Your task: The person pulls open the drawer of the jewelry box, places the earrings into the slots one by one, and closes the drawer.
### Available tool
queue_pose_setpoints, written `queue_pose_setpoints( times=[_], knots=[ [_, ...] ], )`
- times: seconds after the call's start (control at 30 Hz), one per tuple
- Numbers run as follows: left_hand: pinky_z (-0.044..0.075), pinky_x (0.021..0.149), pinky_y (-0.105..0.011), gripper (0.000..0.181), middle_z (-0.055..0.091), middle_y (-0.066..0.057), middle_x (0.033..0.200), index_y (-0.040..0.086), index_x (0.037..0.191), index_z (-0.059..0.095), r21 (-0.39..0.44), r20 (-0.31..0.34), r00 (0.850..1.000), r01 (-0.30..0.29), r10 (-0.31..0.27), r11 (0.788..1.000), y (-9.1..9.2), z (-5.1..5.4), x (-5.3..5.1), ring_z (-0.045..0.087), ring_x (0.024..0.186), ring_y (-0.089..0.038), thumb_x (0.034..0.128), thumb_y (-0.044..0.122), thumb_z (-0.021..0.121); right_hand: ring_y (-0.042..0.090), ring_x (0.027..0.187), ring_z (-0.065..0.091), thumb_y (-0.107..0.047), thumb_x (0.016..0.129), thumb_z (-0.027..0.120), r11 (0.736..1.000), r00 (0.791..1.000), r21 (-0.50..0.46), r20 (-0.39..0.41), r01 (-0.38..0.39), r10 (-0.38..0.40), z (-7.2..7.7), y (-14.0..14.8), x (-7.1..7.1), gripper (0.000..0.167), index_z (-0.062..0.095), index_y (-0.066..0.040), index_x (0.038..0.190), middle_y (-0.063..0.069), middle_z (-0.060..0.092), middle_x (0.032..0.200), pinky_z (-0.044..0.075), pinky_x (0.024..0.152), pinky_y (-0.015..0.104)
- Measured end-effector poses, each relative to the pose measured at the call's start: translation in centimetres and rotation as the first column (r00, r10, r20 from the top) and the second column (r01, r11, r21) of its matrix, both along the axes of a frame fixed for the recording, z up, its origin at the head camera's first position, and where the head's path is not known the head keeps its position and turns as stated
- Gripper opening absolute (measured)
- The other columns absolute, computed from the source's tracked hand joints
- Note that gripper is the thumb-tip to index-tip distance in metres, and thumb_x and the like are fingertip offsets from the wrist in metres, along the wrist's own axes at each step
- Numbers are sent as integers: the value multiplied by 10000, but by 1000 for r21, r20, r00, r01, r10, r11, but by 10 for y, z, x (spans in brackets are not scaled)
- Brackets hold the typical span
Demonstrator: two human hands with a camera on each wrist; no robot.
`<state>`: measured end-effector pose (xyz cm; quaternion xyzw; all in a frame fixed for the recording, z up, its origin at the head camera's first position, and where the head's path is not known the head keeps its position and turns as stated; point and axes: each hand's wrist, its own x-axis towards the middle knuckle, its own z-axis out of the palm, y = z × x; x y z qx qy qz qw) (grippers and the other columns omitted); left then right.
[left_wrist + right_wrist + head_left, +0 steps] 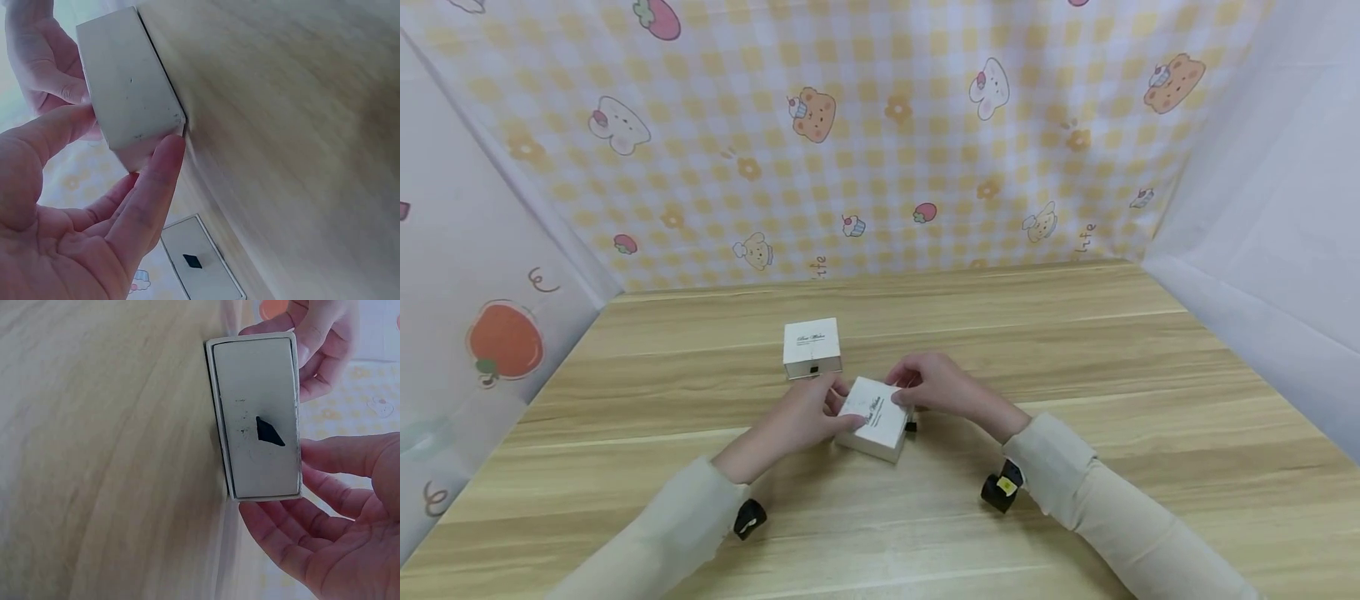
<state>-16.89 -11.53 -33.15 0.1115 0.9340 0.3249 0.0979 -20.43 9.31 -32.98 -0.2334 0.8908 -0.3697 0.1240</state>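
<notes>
This looks like a makeshift booth, its wood-grain table (1075, 333) backed by cartoon-print cloth (880, 175).

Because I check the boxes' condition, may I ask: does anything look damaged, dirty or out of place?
Yes, slightly: the nearer white, square cardboard box has small dark smudges on its end face, beside the flat black tab. They look odd because that face is otherwise plain white. Nothing looks spilled.

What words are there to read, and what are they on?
"life": twice, sideways, on the checked cloth.
"Best Wishes", it seems, in curly letters: on the farther box.
Probably the same words: on the nearer box.
Tiny lines under those: too small to read.
</notes>
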Motion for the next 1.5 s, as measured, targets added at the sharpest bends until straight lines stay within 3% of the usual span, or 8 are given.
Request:
queue_pose_setpoints(
  times=[0.3,0.57,1.2,1.37,1.5],
  knots=[
    [454,618,-255,446,624,-26,776,33,1103,547,7,27,1000,13,-14,1000,-10,4,13,563,705,-124,774,251,754,121,858,582,-102,846,654,998,997,0,15,-70,70,1,-10,5,201,662,-53,1041,47,667,947,485,756,256],
    [457,637,-276,508,596,2,737,29,1169,513,16,29,1000,0,0,1000,-18,4,25,559,687,-116,770,227,757,106,857,581,-89,851,648,994,994,-2,11,-111,111,0,-18,9,191,667,-57,1039,42,675,963,484,753,249],
    [453,599,-259,620,591,18,714,17,1264,472,19,22,999,24,-24,1000,-18,9,37,552,654,-96,759,228,764,140,940,611,-77,864,626,975,975,1,-7,-221,221,-1,-18,11,205,660,-57,1065,55,677,1022,495,810,260],
    [459,604,-264,630,605,2,768,14,1275,458,15,17,999,41,-42,999,-18,12,38,557,678,-102,773,258,751,144,946,610,-86,868,624,974,974,-9,-6,-226,226,-2,-17,11,207,656,-54,1070,56,674,1026,495,823,263],
    [510,721,-338,628,623,-65,993,29,1279,471,-38,-17,999,38,-39,999,-16,12,36,604,861,-172,793,334,725,157,962,613,-88,870,623,975,975,-16,-1,-221,221,-2,-16,12,216,649,-46,1081,61,673,1037,494,838,269]
  ],
)
